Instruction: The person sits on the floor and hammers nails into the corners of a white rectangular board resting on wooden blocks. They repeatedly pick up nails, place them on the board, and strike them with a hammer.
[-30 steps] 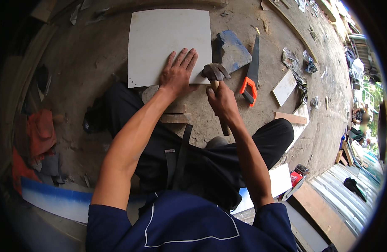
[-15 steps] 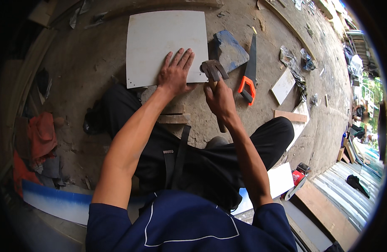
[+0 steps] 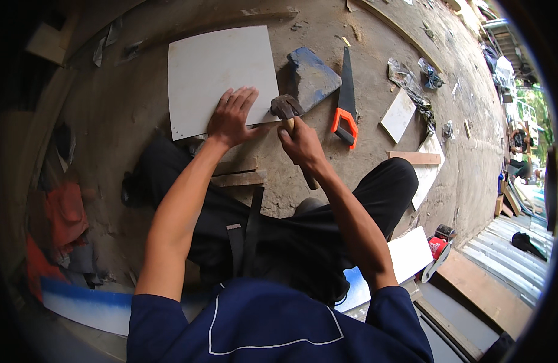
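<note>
A white square panel (image 3: 217, 66) lies ahead of me, its near edge toward my knees. My left hand (image 3: 229, 121) rests flat near that edge, fingers spread over the panel and thumb pointing right. In my right hand (image 3: 303, 143) is a claw hammer (image 3: 286, 107), gripped by its wooden handle. The hammer's dark head is at the panel's near right corner and hides part of it; whether it touches cannot be told. Small dark dots mark the near left corner. Below the near edge sit wood blocks (image 3: 238, 177).
Right of the panel lie a blue-stained stone block (image 3: 315, 75) and a handsaw (image 3: 346, 97) with an orange-and-black handle. Farther right are a small white board (image 3: 398, 115), a wood strip (image 3: 414, 158) and crumpled plastic (image 3: 432, 75). A red-and-black tool (image 3: 438, 247) sits near my right knee.
The view has shifted, so the panel, saw and stone appear farther left and the panel looks slightly turned. My left hand stays on the panel; the hammer stays by its corner.
</note>
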Tool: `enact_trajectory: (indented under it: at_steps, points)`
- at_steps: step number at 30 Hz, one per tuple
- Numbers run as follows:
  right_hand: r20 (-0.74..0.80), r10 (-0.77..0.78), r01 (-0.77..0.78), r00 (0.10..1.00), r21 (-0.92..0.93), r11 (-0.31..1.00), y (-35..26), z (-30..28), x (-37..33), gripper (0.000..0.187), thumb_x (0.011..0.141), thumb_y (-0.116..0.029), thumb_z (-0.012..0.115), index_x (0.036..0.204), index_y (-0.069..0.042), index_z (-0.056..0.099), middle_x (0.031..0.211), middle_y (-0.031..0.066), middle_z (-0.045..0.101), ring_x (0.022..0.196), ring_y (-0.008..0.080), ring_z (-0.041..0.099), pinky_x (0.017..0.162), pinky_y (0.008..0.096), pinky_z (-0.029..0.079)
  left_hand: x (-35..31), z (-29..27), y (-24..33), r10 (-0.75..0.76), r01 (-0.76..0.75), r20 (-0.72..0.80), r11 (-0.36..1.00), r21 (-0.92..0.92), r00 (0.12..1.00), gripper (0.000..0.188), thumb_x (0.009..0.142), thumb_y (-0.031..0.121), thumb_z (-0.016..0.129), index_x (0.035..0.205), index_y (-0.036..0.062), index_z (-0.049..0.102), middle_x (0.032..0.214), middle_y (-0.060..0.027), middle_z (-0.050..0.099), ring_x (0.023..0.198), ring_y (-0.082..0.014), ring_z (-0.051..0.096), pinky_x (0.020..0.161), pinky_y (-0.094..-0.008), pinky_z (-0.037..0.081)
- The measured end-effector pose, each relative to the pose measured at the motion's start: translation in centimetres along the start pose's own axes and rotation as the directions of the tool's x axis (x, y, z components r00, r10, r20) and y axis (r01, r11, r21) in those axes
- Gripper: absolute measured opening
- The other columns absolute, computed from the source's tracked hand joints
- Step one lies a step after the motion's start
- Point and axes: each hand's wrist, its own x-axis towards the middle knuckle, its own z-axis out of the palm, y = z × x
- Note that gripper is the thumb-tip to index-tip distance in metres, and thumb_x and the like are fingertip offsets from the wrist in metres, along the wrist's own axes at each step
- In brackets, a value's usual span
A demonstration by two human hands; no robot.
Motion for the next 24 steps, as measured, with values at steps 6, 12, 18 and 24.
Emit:
enact_trajectory:
  at_steps: [6,12,18,24]
  points:
    - [0.034,0.184,-0.187,0.982,0.162,0.969,1.4,-4.4,-1.2,0.023,0.095,-0.022,0.06,0.103,-0.001,0.056,0.064,0.0063,0.057,0.048,0.0149,0.056,0.042,0.0329,0.047,-3.0,-0.3,1.7,0.022,-0.018,0.04,0.996,-0.083,0.999,0.045,0.084,0.05,0.074,0.092,0.0077,0.062,0.093,-0.0097,0.063,0.086,-0.0252,0.061,0.069,-0.0395,0.046]
    - [0.082,0.379,-0.379,0.922,0.388,0.84,3.4,-6.2,-1.2,0.028,0.093,-0.025,0.059,0.101,0.001,0.055,0.066,0.0093,0.059,0.052,0.0197,0.061,0.047,0.0376,0.052,-3.6,2.5,9.2,-0.712,0.893,0.625,0.006,-0.45,0.32,0.055,0.083,0.059,0.072,0.105,0.0092,0.064,0.102,-0.0036,0.062,0.082,-0.0184,0.057,0.061,-0.0355,0.045]
    - [0.21,0.406,-0.449,0.89,0.565,0.693,2.4,-6.5,-0.7,0.024,0.094,-0.024,0.059,0.098,-0.001,0.053,0.069,0.0057,0.055,0.052,0.017,0.057,0.045,0.0352,0.05,-1.8,5.6,9.2,-0.725,0.412,0.65,-0.533,-0.739,0.229,0.078,0.082,0.054,0.075,0.144,0.0163,0.046,0.15,0.0003,0.041,0.145,-0.0204,0.026,0.118,-0.0459,0.007]
    - [0.274,0.395,-0.472,0.877,0.645,0.602,2.1,-7.1,-0.2,0.024,0.094,-0.024,0.06,0.099,-0.002,0.053,0.071,0.0046,0.053,0.053,0.0167,0.056,0.046,0.0356,0.05,-0.9,6.2,9.4,-0.731,0.232,0.669,-0.634,-0.738,0.134,0.068,0.085,0.046,0.074,0.143,0.0207,0.048,0.148,0.0048,0.043,0.143,-0.0186,0.031,0.119,-0.0464,0.004]
